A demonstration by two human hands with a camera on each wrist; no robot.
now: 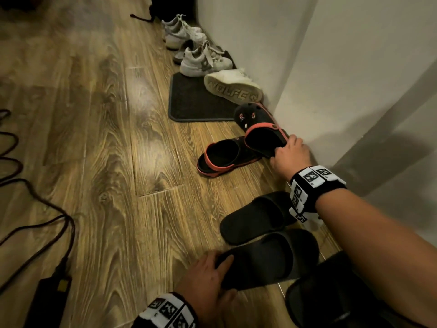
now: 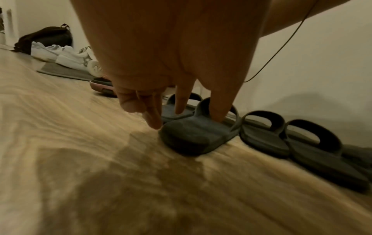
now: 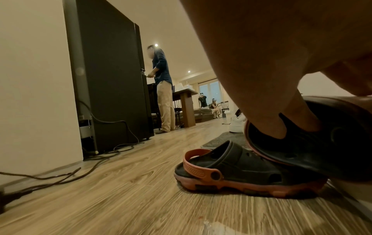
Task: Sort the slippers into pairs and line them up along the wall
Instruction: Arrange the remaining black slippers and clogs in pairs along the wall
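Note:
My right hand (image 1: 290, 153) grips the heel of a black clog with red trim (image 1: 261, 134); fingers reach inside the clog (image 3: 314, 143). It is tilted up by the wall, its sole lying over the matching clog (image 1: 220, 158) (image 3: 237, 171), which stands on the floor. My left hand (image 1: 210, 274) holds the heel end of a black slide (image 1: 269, 259) (image 2: 193, 135), thumb on the footbed. A second black slide (image 1: 255, 216) lies just beyond it. Further black slides (image 2: 263, 135) line the wall to the right.
White sneakers (image 1: 201, 60) stand along the wall (image 1: 331, 67) on a dark mat (image 1: 191, 102), one upturned (image 1: 233, 88). Cables (image 1: 47, 209) and a power brick (image 1: 53, 299) lie at the left. A tall black cabinet (image 3: 108, 79) and a standing person (image 3: 164, 89) are across the room.

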